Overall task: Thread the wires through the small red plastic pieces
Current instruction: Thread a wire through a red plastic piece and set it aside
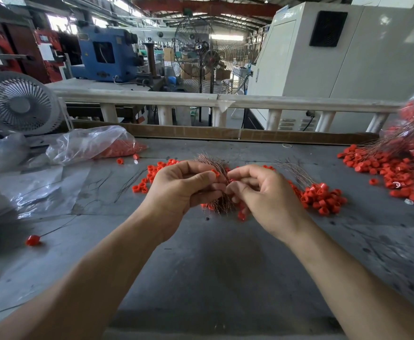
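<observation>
The small red piece (215, 172) is a short ring-shaped plastic cap, bright red, held above the middle of the grey worktop (220, 261), right in front of a bundle of thin coppery wires (217, 187) whose frayed ends fan out above and below the fingers. Behind and left of the wire bundle, loose red pieces (156, 171) lie scattered; just right of it sits a cluster of threaded pieces (322, 197) with wires trailing back from them, and well to its right a larger heap of red pieces (392, 173) spreads toward the worktop's right edge. A clear plastic bag of red pieces (95, 146) lies far left of the bundle, near a white desk fan (19, 103), and a single red piece on a wire (33, 240) lies near the left edge. A cardboard strip (225, 133) lines the far edge beyond the bundle; the worktop nearer than the bundle is bare grey surface beneath the forearms. The left hand (181, 187) has its fingers curled, gripping the wire bundle while thumb and forefinger pinch the small red piece. The right hand (262, 192) is curled narrow, fingertips pinched at the bundle beside that piece; whether it holds a single wire cannot be told.
</observation>
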The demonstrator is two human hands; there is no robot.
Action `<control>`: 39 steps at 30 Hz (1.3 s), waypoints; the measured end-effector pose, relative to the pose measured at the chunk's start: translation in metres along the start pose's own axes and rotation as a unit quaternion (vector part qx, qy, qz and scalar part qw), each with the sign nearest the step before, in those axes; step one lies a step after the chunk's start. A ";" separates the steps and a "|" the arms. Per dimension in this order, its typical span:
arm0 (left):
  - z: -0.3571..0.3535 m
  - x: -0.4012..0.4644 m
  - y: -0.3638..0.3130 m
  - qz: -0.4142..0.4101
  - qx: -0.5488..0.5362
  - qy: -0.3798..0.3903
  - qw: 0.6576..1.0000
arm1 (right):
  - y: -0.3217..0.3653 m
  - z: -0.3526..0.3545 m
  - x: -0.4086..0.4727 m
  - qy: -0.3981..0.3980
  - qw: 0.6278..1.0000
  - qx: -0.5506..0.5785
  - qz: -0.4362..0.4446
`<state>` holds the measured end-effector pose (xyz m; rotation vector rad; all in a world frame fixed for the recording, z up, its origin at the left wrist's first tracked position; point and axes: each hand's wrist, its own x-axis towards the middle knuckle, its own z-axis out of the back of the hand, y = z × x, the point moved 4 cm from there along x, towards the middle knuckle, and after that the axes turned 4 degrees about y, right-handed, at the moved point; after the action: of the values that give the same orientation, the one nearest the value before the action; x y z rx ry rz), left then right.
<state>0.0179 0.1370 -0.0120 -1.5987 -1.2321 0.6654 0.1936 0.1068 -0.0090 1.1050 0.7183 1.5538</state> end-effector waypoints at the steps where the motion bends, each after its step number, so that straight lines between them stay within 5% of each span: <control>1: 0.001 0.000 0.000 -0.001 0.002 -0.005 1.000 | -0.004 0.007 0.003 -0.027 0.999 -0.039 -0.004; 10: 0.008 0.001 0.001 0.007 0.011 -0.035 0.999 | -0.039 0.072 0.013 -0.162 0.951 -0.234 -0.119; 21: 0.008 0.001 0.002 0.008 0.027 -0.044 0.999 | -0.033 0.057 0.006 -0.045 0.934 -0.318 -0.157; 32: 0.005 -0.001 0.002 0.011 0.059 -0.043 0.997 | -0.041 0.048 0.009 -0.032 0.918 -0.367 -0.149; 35: 0.005 -0.002 0.003 0.012 0.064 -0.041 0.997 | -0.037 0.046 0.007 -0.061 0.947 -0.297 -0.110; 39: 0.003 -0.002 0.002 0.010 0.068 -0.038 0.997 | -0.018 0.038 0.007 -0.067 0.996 -0.046 -0.037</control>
<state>0.0156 0.1364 -0.0157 -1.4874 -1.2016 0.8125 0.2352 0.1145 -0.0083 1.0898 0.5856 1.4214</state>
